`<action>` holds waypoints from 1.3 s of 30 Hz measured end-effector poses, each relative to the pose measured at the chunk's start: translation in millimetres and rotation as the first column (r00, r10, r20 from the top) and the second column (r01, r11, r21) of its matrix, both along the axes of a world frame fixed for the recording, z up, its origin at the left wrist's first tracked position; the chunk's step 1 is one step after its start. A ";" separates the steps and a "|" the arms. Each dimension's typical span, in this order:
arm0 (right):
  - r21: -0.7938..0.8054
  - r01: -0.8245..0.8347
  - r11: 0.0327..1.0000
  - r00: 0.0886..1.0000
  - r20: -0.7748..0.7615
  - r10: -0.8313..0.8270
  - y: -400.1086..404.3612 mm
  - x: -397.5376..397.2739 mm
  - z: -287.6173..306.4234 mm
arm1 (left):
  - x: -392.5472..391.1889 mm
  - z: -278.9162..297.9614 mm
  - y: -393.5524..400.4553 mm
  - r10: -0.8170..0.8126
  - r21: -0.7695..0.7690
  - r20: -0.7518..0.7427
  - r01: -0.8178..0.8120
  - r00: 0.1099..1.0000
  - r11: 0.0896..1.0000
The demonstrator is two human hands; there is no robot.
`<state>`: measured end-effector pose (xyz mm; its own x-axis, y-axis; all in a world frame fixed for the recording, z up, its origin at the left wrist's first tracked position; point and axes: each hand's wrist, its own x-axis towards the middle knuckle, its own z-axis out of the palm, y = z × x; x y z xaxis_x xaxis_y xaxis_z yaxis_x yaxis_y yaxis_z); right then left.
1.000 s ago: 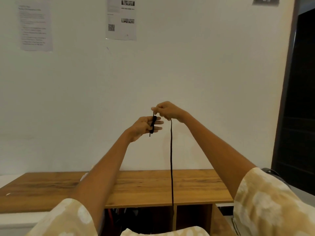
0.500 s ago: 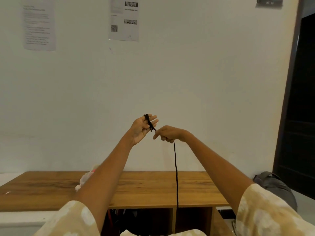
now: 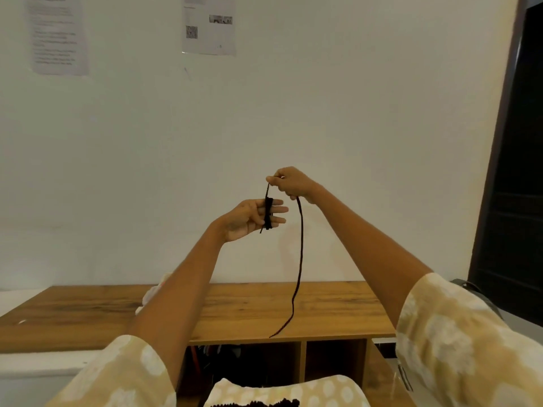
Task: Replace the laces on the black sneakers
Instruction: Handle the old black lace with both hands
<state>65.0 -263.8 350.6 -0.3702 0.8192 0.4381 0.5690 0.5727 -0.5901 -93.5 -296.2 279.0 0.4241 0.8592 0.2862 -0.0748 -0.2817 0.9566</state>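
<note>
A black lace is wound in several turns round the straight fingers of my left hand, held up in front of the white wall. My right hand is just above and to the right, pinching the lace between thumb and fingers. From there the free length hangs down in a loose curve, and its tip ends near the front edge of the wooden table. A short end sticks out below the coil. On my lap, at the bottom edge, lies something dark; I cannot tell what it is.
A white crumpled thing lies on the table behind my left forearm. Open compartments under the tabletop hold dim items. A dark doorway is on the right, with a grey bag beside it. Papers hang on the wall.
My right hand has risen from beside my left fingers to above them, adding a turn of lace. The hanging length is shorter, and its tip has lifted to table height.
</note>
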 end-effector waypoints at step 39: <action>-0.149 -0.115 0.982 0.929 0.334 0.160 -0.2 -12.0 -54.7 | -7.6 -22.1 26.2 0.320 -0.149 0.335 -0.286 0.886 0.947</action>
